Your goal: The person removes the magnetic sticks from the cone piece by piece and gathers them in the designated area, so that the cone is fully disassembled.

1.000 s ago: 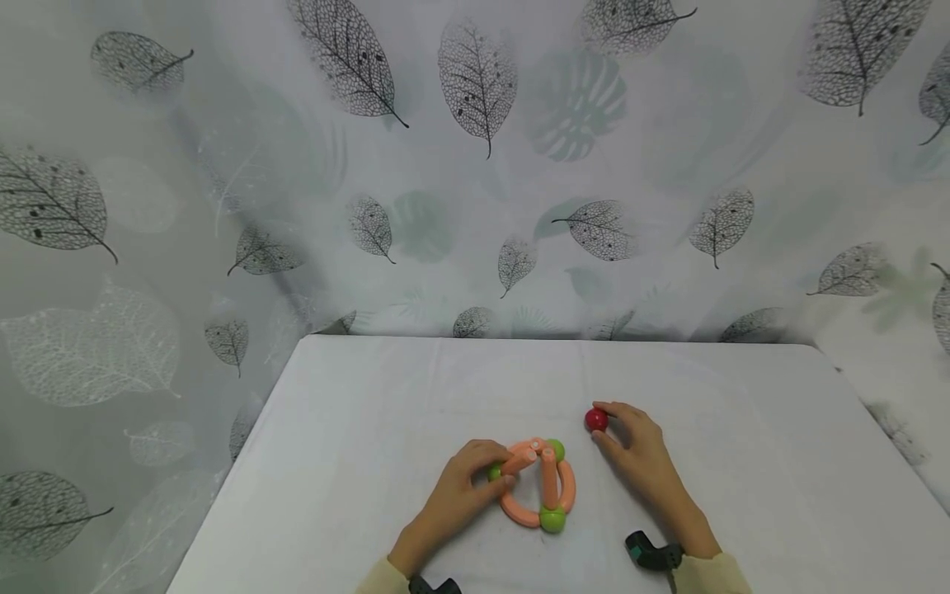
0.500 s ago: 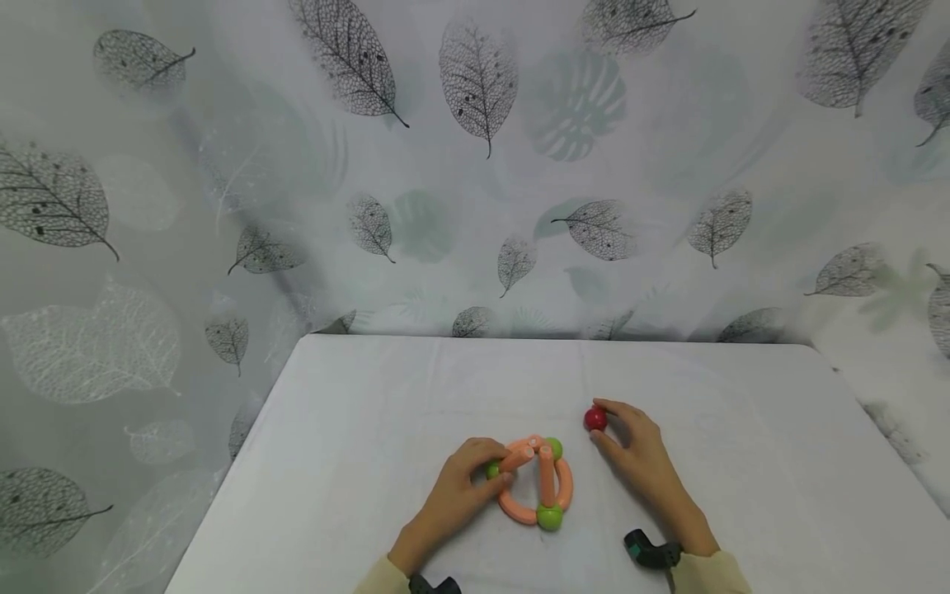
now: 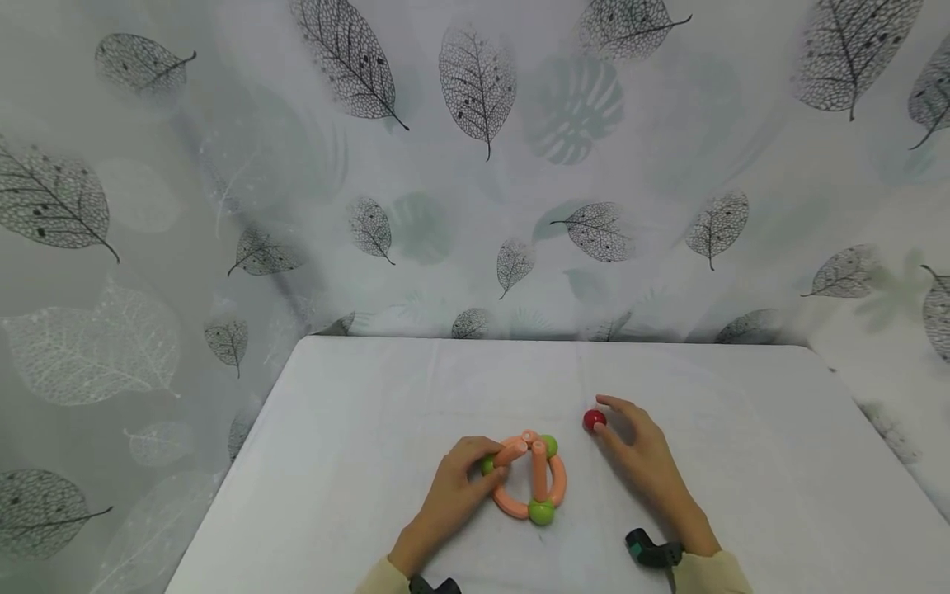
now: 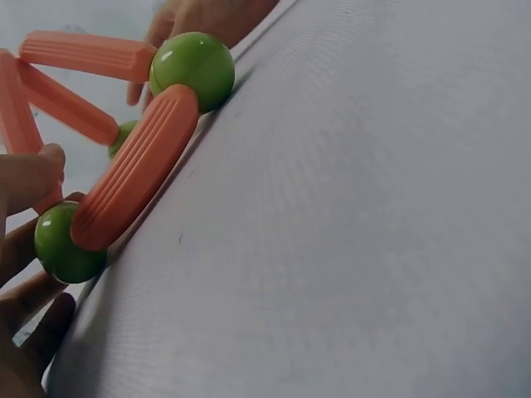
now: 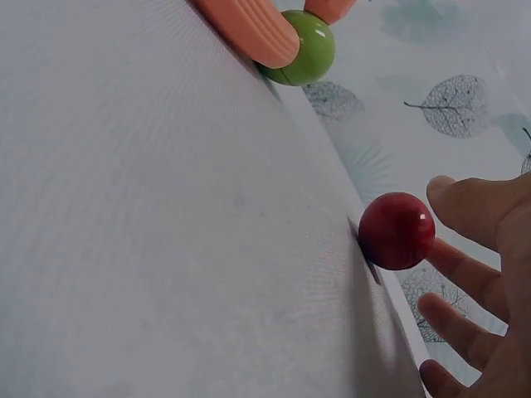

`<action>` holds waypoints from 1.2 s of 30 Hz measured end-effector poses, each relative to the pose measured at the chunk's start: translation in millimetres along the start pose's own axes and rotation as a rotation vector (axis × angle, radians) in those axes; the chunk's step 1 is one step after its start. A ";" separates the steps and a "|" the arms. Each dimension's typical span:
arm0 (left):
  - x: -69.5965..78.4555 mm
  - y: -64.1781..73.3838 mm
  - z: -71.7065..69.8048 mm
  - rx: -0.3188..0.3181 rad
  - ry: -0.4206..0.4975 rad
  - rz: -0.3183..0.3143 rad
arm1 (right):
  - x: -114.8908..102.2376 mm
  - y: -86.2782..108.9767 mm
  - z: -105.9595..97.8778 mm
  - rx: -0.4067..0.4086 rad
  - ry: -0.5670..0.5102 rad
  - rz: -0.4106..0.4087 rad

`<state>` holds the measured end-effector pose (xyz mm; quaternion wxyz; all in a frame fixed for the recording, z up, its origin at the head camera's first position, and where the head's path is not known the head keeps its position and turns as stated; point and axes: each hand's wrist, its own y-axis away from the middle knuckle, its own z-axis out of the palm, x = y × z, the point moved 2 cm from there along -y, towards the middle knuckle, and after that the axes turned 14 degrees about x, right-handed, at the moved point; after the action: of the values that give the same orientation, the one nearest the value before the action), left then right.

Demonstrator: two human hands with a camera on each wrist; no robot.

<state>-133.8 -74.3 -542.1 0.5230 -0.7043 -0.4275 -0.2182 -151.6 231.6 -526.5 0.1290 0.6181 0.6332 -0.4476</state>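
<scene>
Left hand (image 3: 454,485) pinches the toy frame (image 3: 510,504) on the table (image 3: 371,429); its middle stick (image 3: 539,474) has its long axis 12-to-6 o'clock. Red ball (image 3: 593,420) sits at frame's 2 o'clock; right hand (image 3: 644,452), fingers spread, at ball's 4 o'clock.

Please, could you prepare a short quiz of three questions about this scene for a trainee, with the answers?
1. Which hand holds the toy frame?
2. True or false: the red ball is attached to the toy frame.
3. In the head view, which colour is the frame's lowest round joint?
a) red
b) green
c) white

Key:
1. The left hand.
2. False; it sits apart, near the right hand.
3. b) green.
</scene>
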 end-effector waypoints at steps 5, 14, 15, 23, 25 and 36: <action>-0.9 -0.4 0.2 0.033 -0.028 0.039 | -3.9 -2.0 -3.5 0.056 -0.018 -0.063; -2.4 -3.2 0.2 0.039 -0.015 0.097 | -32.1 -3.9 -10.9 0.112 -0.142 -0.155; -2.5 -3.0 -0.1 0.046 -0.011 0.099 | -36.3 -3.4 -11.0 0.103 -0.155 -0.162; -2.1 -0.9 -1.5 0.051 0.007 0.046 | -53.5 3.3 3.8 -0.002 -0.256 -0.244; -2.4 -0.2 -1.5 0.051 0.011 0.036 | -54.0 6.1 10.6 -0.042 -0.268 -0.256; -3.4 -2.6 -1.6 0.051 0.042 0.026 | -50.2 16.6 38.5 -0.127 -0.236 -0.388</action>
<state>-137.6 -76.9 -542.7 0.5522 -0.6916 -0.4129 -0.2152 -141.5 167.4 -519.1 0.1524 0.4186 0.7477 -0.4925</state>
